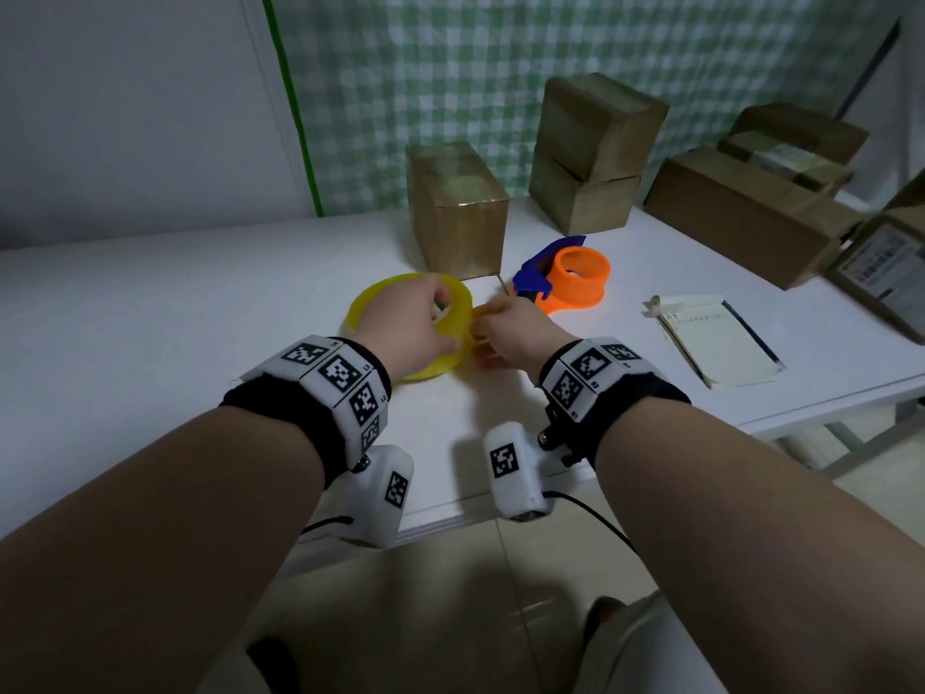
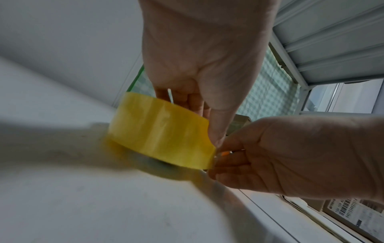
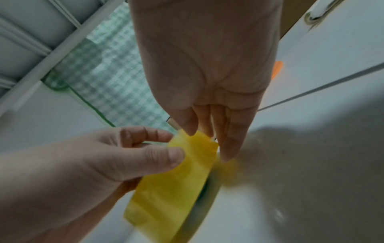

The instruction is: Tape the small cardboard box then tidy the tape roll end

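The yellow tape roll [image 1: 400,313], tilted on the white table [image 1: 150,313] before the small cardboard box [image 1: 458,212], is gripped through its core by the left hand [image 1: 405,318]; its outer edge is pinched by the right hand [image 1: 515,328].

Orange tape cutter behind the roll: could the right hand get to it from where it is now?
Probably yes. The orange tape cutter sits on the table just beyond the right hand, with nothing between them. But that hand is pinching the tape end on the yellow tape roll, held by the left hand, so it must let go first.
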